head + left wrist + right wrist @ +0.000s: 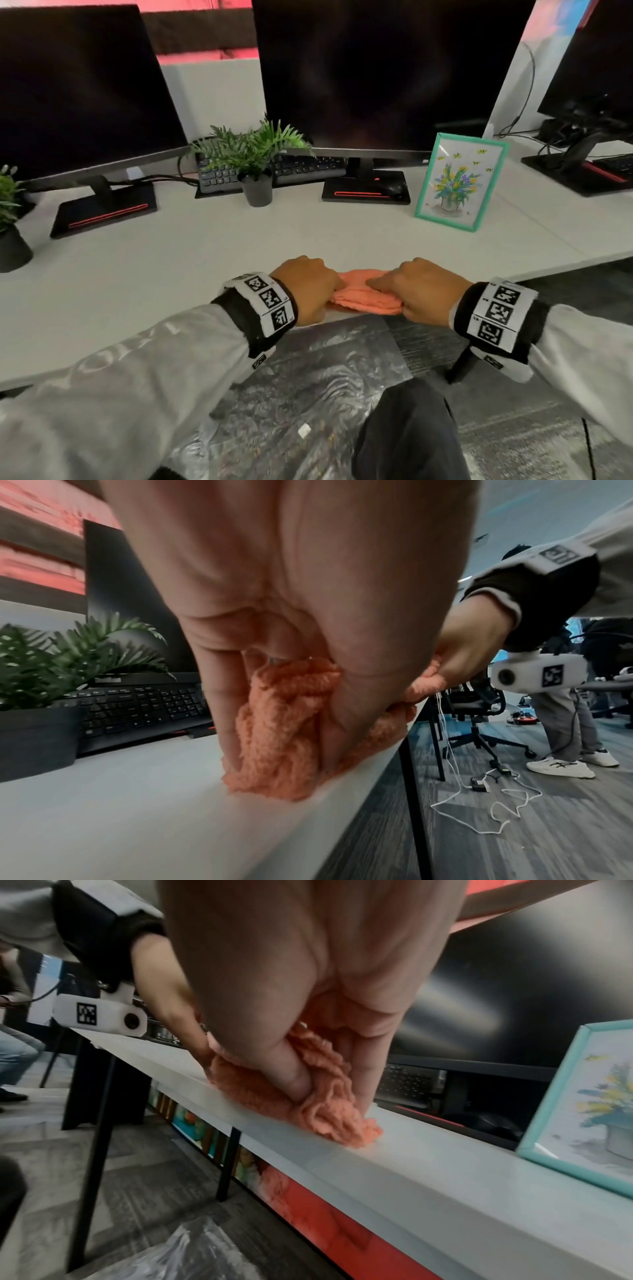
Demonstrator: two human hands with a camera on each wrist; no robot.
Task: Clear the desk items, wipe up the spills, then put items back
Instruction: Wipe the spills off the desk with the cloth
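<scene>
A folded orange cloth [363, 296] lies at the front edge of the white desk [205, 246]. My left hand [308, 287] pinches its left end, thumb and fingers closed on the fabric [281, 737]. At the cloth's right end my right hand [421, 291] pinches the bunched fabric [325, 1104] the same way. A potted plant [255, 161] and a teal picture frame [459, 181] stand further back on the desk. No spill shows on the desk surface.
Two dark monitors [376, 75] on black stands rise at the back, with a keyboard [294, 169] and a mouse [394, 188] beneath. A second plant [10, 222] stands at the far left. Below the desk edge lie plastic sheeting [308, 377] and carpet.
</scene>
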